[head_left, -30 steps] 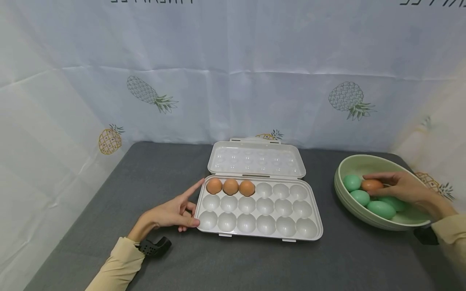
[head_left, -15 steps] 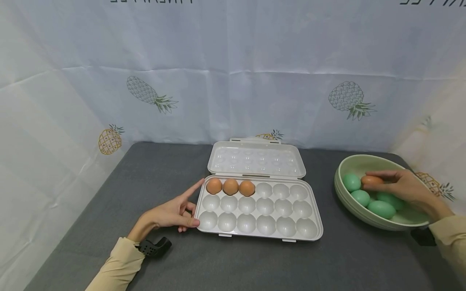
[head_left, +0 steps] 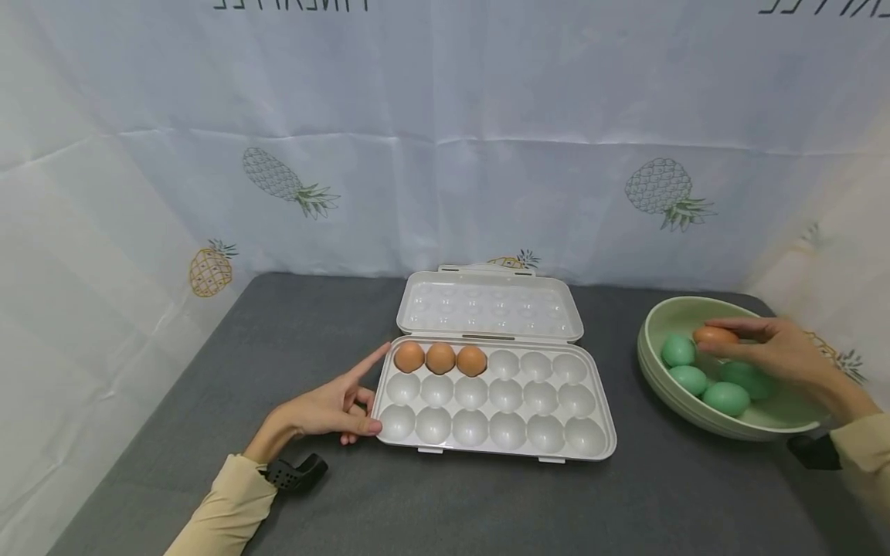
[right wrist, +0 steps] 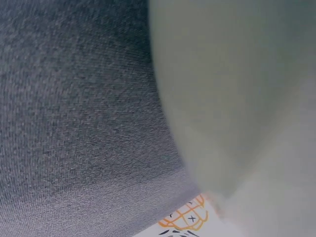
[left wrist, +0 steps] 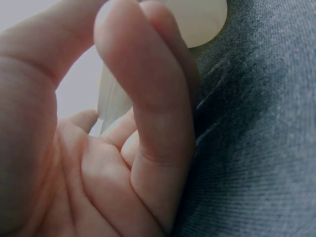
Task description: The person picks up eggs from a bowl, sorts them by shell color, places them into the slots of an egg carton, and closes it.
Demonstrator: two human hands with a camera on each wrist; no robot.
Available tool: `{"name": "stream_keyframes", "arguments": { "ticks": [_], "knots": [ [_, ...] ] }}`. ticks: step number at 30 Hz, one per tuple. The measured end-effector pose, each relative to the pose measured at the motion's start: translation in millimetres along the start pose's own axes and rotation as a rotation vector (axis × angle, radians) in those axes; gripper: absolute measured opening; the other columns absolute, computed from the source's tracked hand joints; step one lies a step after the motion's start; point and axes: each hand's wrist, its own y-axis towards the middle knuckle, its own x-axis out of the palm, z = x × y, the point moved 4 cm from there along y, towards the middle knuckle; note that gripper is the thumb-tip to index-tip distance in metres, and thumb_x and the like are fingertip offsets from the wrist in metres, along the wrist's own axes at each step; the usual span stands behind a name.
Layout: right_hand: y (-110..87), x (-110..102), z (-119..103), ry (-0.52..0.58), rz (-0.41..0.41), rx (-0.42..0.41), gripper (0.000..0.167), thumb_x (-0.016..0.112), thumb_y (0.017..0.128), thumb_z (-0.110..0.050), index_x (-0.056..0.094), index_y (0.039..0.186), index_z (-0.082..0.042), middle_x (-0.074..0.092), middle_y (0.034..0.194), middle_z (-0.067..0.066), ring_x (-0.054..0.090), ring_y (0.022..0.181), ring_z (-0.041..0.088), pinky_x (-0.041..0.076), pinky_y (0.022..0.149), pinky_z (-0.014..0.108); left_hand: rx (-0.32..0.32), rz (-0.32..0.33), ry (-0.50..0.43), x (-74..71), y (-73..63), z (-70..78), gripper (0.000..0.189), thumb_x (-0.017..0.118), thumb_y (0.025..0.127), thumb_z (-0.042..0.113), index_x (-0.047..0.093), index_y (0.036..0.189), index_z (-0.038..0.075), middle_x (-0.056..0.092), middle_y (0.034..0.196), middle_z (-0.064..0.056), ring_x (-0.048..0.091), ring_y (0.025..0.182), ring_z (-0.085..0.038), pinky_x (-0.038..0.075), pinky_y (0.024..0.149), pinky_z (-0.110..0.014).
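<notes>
In the head view, my right hand (head_left: 796,357) pinches a brown egg (head_left: 716,335) between thumb and fingers, inside a pale green bowl (head_left: 650,378). Several green eggs (head_left: 726,398) lie below and beside it there. My left hand (head_left: 327,405) touches the left edge of a white egg tray (head_left: 601,409): the index finger stretches along the far corner and the thumb rests at the near corner. Three brown eggs (head_left: 440,358) fill the left half of the tray's back row. In the left wrist view, the left hand's other fingers (left wrist: 158,98) bend loosely. The right wrist view hides the right hand behind the bowl wall (right wrist: 212,89).
The tray's lid (head_left: 490,305) lies folded back behind it. A dark grey cloth (head_left: 445,510) covers the table. Pineapple-printed curtains (head_left: 445,193) hang behind and at both sides. A black strap (head_left: 299,471) is on the left wrist.
The right hand has raised the brown egg slightly off the others and moved it a little to the right. A green egg beside it has shifted. The left hand stays put.
</notes>
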Motion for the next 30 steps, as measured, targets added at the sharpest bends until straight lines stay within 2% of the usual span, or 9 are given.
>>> {"name": "stream_keyframes", "arguments": {
  "ticks": [4, 9, 14, 21, 26, 28, 30],
  "knots": [
    [-2.3, -3, -3, -0.006, -0.009, 0.008, 0.062, 0.069, 0.099, -0.035, 0.05, 0.151, -0.006, 0.048, 0.107, -0.047, 0.046, 0.095, -0.023, 0.045, 0.074, 0.011, -0.001, 0.001, -0.002, 0.9, 0.8, 0.5, 0.118, 0.075, 0.094, 0.01, -0.017, 0.163, 0.033, 0.065, 0.088, -0.006, 0.061, 0.059, -0.008, 0.055, 0.053, -0.021],
    [-5.6, -6, -13, 0.013, 0.012, 0.011, 0.06, 0.067, 0.1, -0.035, 0.049, 0.152, -0.011, 0.051, 0.107, -0.046, 0.044, 0.096, -0.026, 0.044, 0.074, 0.01, -0.008, 0.0, -0.004, 1.6, 0.1, 0.2, 0.118, 0.075, 0.094, 0.011, -0.018, 0.163, 0.032, 0.065, 0.088, -0.006, 0.061, 0.059, -0.007, 0.055, 0.053, -0.021],
    [-8.4, -12, -26, 0.111, 0.081, -0.02, 0.05, 0.068, 0.1, -0.026, 0.055, 0.149, -0.022, 0.061, 0.104, -0.042, 0.054, 0.095, -0.021, 0.046, 0.076, 0.006, -0.005, 0.003, 0.0, 0.9, -0.9, 0.0, 0.118, 0.075, 0.094, 0.01, -0.018, 0.163, 0.033, 0.065, 0.088, -0.006, 0.061, 0.059, -0.008, 0.055, 0.053, -0.022],
    [-10.5, -15, -47, 0.222, 0.149, -0.031, 0.051, 0.067, 0.1, -0.022, 0.053, 0.148, -0.031, 0.063, 0.104, -0.042, 0.059, 0.095, -0.019, 0.048, 0.077, 0.004, -0.005, 0.003, 0.003, -0.4, -1.5, 0.6, 0.117, 0.074, 0.094, 0.009, -0.018, 0.163, 0.032, 0.065, 0.089, -0.006, 0.061, 0.059, -0.008, 0.055, 0.053, -0.022],
    [-9.1, -4, -68, 0.606, 0.094, -0.12, 0.044, 0.061, 0.101, -0.002, 0.066, 0.136, -0.028, 0.074, 0.113, -0.024, 0.067, 0.103, -0.009, 0.054, 0.083, 0.009, -0.008, 0.005, 0.008, -0.1, -1.2, 1.3, 0.117, 0.074, 0.094, 0.01, -0.018, 0.163, 0.032, 0.065, 0.088, -0.005, 0.061, 0.059, -0.007, 0.055, 0.053, -0.022],
    [-7.0, 3, -79, 0.786, 0.051, -0.177, 0.044, 0.058, 0.1, 0.006, 0.07, 0.132, -0.022, 0.077, 0.113, -0.014, 0.07, 0.103, -0.002, 0.057, 0.085, 0.013, -0.008, 0.006, 0.01, 0.2, -0.9, 1.5, 0.118, 0.075, 0.094, 0.01, -0.018, 0.163, 0.032, 0.065, 0.087, -0.005, 0.061, 0.059, -0.008, 0.055, 0.053, -0.022],
    [-5.4, 9, -91, 0.854, 0.028, -0.224, 0.043, 0.056, 0.1, 0.008, 0.071, 0.13, -0.02, 0.077, 0.112, -0.01, 0.072, 0.1, 0.002, 0.058, 0.084, 0.016, -0.01, 0.006, 0.013, 0.3, -0.6, 1.5, 0.118, 0.075, 0.094, 0.01, -0.018, 0.163, 0.032, 0.064, 0.087, -0.005, 0.061, 0.059, -0.008, 0.055, 0.053, -0.022]
  ]
}}
